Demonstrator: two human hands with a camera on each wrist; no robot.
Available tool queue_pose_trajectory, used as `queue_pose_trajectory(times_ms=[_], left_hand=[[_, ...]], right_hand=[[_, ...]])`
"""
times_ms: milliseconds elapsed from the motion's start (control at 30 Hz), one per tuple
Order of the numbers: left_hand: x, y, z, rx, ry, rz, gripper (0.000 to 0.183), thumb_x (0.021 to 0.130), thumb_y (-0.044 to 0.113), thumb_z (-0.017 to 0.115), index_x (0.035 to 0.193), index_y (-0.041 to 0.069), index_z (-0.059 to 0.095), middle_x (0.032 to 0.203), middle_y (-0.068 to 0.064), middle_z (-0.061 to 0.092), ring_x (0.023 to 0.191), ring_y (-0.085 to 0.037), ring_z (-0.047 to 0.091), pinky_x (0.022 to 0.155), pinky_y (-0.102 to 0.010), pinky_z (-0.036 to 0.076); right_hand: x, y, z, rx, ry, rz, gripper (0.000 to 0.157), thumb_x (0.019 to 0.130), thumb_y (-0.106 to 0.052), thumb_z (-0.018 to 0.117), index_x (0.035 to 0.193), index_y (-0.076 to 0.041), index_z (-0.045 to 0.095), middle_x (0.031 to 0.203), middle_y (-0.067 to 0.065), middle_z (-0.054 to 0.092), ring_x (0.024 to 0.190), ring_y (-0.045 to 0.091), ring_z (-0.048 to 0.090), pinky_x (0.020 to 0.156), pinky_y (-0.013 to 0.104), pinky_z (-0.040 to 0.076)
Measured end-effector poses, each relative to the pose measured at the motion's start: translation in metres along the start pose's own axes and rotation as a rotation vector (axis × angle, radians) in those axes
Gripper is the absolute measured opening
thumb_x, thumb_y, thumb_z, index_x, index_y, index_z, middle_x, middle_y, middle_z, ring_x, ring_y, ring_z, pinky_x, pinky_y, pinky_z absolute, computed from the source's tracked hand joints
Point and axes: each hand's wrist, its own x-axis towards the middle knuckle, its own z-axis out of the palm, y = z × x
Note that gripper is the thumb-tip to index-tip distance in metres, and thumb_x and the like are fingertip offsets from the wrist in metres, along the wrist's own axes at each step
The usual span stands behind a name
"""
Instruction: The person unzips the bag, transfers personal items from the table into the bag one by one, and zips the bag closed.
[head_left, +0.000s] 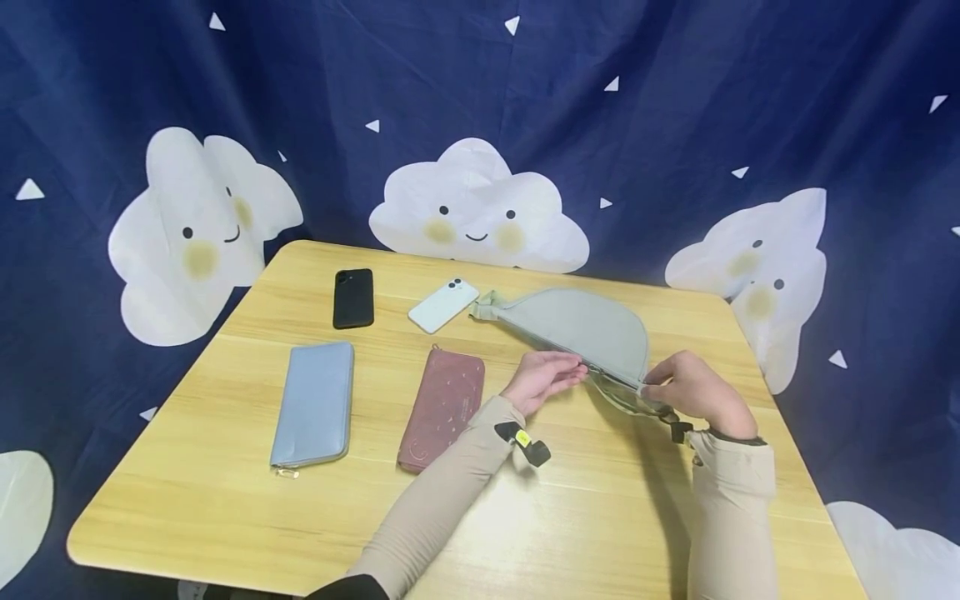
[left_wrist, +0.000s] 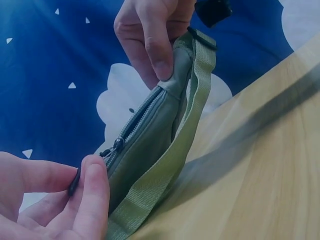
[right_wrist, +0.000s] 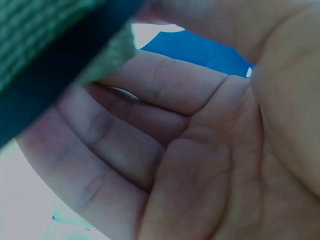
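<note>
A grey-green half-moon belt bag (head_left: 581, 325) stands tilted at the right of the table. My left hand (head_left: 542, 382) pinches the black zipper pull (left_wrist: 74, 182) between thumb and finger. Its cord leads to the slider (left_wrist: 118, 144) partway along the zip. Between slider and right hand, the two rows of teeth are parted by a narrow gap. My right hand (head_left: 699, 390) grips the bag's right end corner, thumb on the fabric where the zip ends. The green webbing strap (left_wrist: 167, 175) hangs along the bag's near side; a blurred part fills the right wrist view's upper left.
A blue wallet (head_left: 313, 404) and a dusky red wallet (head_left: 444, 408) lie left of my hands. Behind them are a black phone (head_left: 353, 298) and a white phone (head_left: 443, 306), the latter beside the bag's left end. A cloud-print curtain (head_left: 480, 75) hangs behind the wooden table (head_left: 187, 467).
</note>
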Motion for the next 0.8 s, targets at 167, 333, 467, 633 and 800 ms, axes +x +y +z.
queue_pose_trajectory(times_ms=[167,333,467,633,800], left_hand=[[-0.001,0.004,0.002,0.019,-0.009,-0.001,0.027,0.096,-0.006,0.063,0.122,-0.011,0.067,0.117,-0.028,0.073,0.091,-0.021,0.077,0.089,-0.029,0.063],[-0.001,0.011,0.005,0.095,-0.024,-0.002,0.027,0.095,-0.004,0.065,0.122,-0.011,0.068,0.117,-0.028,0.073,0.103,-0.028,0.077,0.089,-0.028,0.063],[0.000,0.013,0.004,0.141,-0.034,-0.002,0.026,0.096,-0.003,0.064,0.121,-0.010,0.069,0.112,-0.024,0.076,0.096,-0.022,0.078,0.087,-0.027,0.063],[0.000,0.014,0.003,0.156,-0.034,-0.011,0.025,0.096,-0.003,0.065,0.120,-0.009,0.069,0.111,-0.024,0.076,0.091,-0.020,0.078,0.087,-0.028,0.063],[-0.002,0.018,0.001,0.167,-0.008,-0.012,0.028,0.096,-0.003,0.066,0.122,-0.010,0.068,0.118,-0.028,0.073,0.103,-0.029,0.077,0.090,-0.030,0.063]], right_hand=[[0.001,0.001,0.000,0.002,-0.003,-0.006,0.015,0.088,-0.012,0.073,0.094,0.000,0.081,0.093,0.013,0.079,0.086,0.018,0.066,0.073,0.032,0.054],[0.000,0.002,-0.001,0.006,-0.006,-0.002,0.015,0.088,-0.012,0.072,0.093,0.000,0.081,0.090,0.012,0.079,0.085,0.017,0.065,0.072,0.032,0.054],[-0.001,0.002,-0.001,0.002,-0.008,0.007,0.016,0.089,-0.013,0.073,0.094,0.000,0.081,0.092,0.012,0.079,0.088,0.019,0.066,0.074,0.031,0.054],[-0.002,0.002,-0.001,0.001,-0.011,-0.004,0.016,0.089,-0.014,0.074,0.093,0.000,0.081,0.090,0.012,0.079,0.086,0.018,0.064,0.072,0.030,0.053],[-0.002,0.002,-0.002,-0.004,-0.010,-0.020,0.014,0.089,-0.013,0.074,0.091,-0.002,0.081,0.086,0.007,0.078,0.082,0.016,0.062,0.073,0.031,0.052]])
